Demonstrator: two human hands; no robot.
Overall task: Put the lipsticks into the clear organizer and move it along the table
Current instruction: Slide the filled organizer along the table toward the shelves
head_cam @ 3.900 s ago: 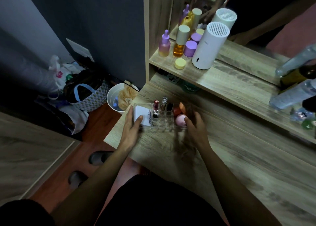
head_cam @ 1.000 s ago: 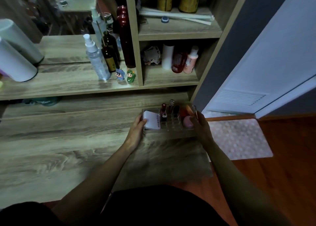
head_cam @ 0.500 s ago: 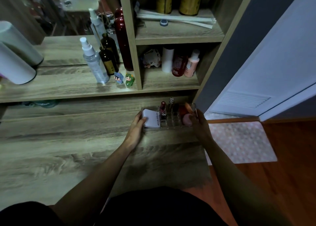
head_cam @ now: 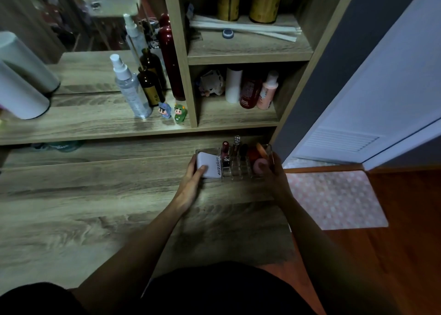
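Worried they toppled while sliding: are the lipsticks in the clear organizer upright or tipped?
Upright. The lipsticks stand vertically in the clear organizer, tops above its rim.

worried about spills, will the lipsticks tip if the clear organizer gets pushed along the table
Probably some wobble: the lipsticks stand upright, taller than their slots. The clear organizer looks rigid and should slide flat. Left hand and right hand at both ends likely steady it.
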